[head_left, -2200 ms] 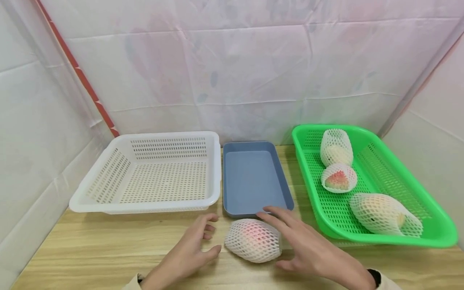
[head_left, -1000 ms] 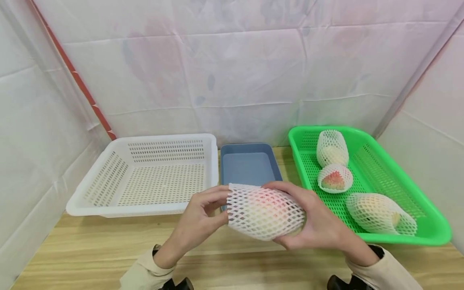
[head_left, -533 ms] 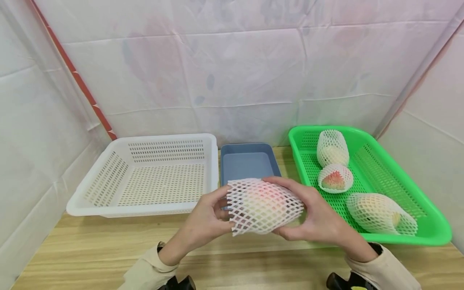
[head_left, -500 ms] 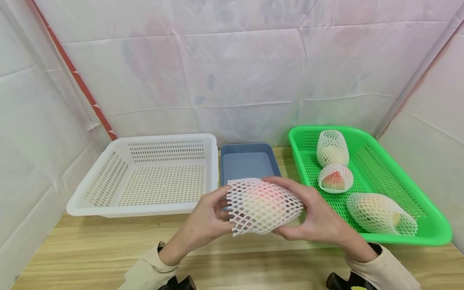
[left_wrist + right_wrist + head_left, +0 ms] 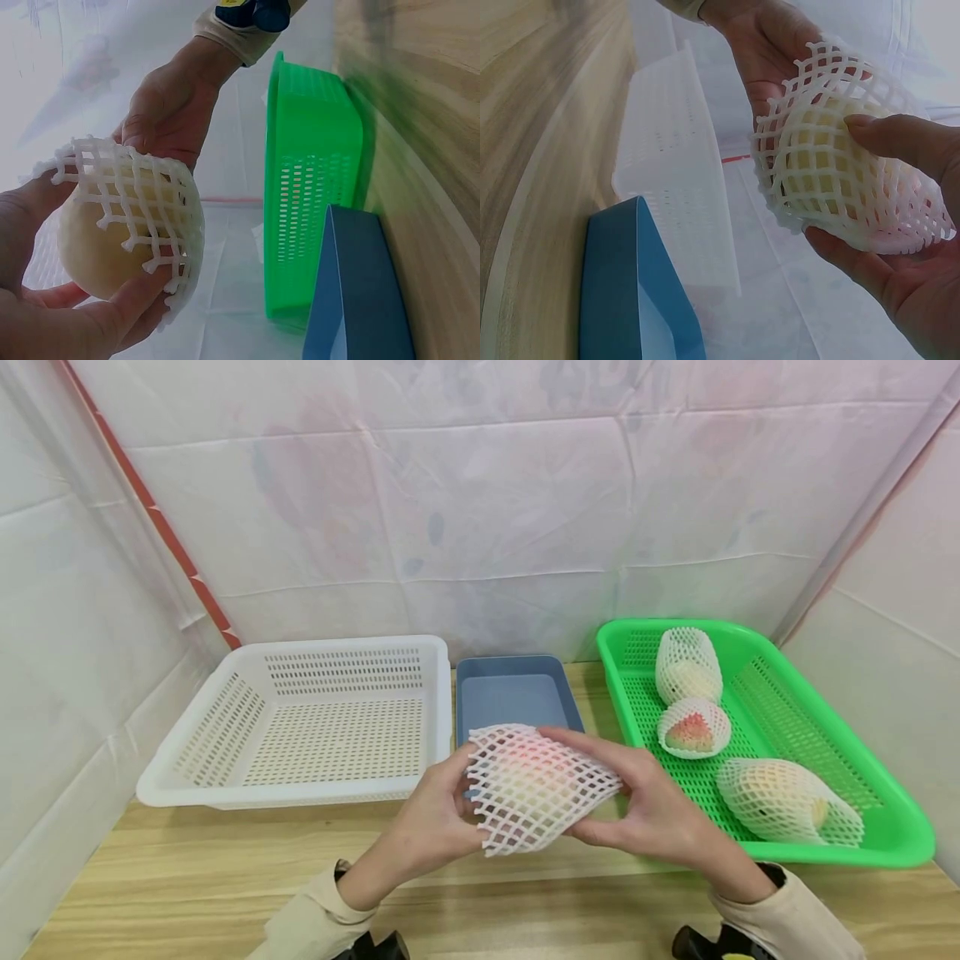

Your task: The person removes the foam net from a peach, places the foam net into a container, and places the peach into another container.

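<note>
We saw the left hand [image 5: 437, 818] and right hand [image 5: 651, 802] clamp fingers on a diamond-meshed net [image 5: 534, 793] around a smooth, rounded fruit [image 5: 94, 244], a rectangular tray [image 5: 517, 697] beyond the fingertips.

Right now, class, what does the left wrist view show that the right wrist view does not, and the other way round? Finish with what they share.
Only the left wrist view shows the green perforated basket and a bare, pale part of the fruit. Only the right wrist view shows the white perforated basket. Both show the white foam net, left hand, right hand, blue-grey tray and wood-grain tabletop.
</note>
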Tool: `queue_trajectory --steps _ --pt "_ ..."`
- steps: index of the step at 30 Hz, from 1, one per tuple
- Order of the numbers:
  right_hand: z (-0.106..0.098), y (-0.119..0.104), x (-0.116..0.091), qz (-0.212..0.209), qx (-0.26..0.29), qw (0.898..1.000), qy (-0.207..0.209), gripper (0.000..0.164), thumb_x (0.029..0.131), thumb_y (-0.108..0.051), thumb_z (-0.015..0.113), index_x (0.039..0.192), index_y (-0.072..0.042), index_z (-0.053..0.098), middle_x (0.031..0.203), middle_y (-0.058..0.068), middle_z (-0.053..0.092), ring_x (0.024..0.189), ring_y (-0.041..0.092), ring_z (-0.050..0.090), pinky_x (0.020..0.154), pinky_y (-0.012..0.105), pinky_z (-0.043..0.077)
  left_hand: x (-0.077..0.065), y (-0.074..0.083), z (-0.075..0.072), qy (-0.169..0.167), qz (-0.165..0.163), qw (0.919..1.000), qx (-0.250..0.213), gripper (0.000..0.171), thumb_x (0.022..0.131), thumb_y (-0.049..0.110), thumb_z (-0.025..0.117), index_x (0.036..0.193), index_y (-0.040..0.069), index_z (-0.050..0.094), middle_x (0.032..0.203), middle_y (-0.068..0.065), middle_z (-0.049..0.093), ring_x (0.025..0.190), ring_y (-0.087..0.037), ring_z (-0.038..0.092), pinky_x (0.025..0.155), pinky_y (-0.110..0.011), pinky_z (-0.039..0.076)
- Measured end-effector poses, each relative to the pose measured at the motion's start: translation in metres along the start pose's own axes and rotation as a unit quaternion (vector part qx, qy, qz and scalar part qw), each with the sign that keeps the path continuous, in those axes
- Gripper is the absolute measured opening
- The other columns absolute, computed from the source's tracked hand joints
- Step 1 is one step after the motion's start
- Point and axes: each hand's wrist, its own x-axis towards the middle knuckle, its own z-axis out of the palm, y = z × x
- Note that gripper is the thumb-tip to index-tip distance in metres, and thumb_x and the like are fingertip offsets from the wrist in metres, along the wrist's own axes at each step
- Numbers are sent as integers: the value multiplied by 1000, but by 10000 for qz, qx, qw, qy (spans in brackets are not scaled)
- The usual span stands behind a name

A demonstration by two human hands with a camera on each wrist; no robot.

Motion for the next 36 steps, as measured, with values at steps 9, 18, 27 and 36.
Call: queue_trajectory --steps 9,18,27,36 --pt "2 0 1 -14 -83 9999 95 79 67 1 85 137 -2 50 132 8 59 112 16 60 88 23 50 1 2 2 199 96 9991 353 71 70 -11 75 133 5 47 125 -17 56 110 -28 60 89 -35 53" --pt "2 2 3 -51 331 9992 237 70 69 7 82 133 2 54 129 10 61 113 17 61 84 24 53 1 1 -4 448 233 9970 588 68 68 -9 78 129 1 48 120 -21 58 105 -29 63 84 -33 55" --pt "4 4 -1 303 803 9925 871 40 72 22 70 108 5 66 107 1 70 89 11 67 55 24 55 -2 1 -12 505 302 9969 522 68 69 -10 75 130 0 47 122 -22 57 107 -31 62 87 -34 54" --pt "10 5 -2 568 841 9865 1284 26 78 19 66 96 1 67 94 -2 72 72 8 65 45 22 48 -5 5 -21 806 122 9941 716 72 68 -13 72 134 1 47 123 -22 54 106 -33 61 82 -33 56"
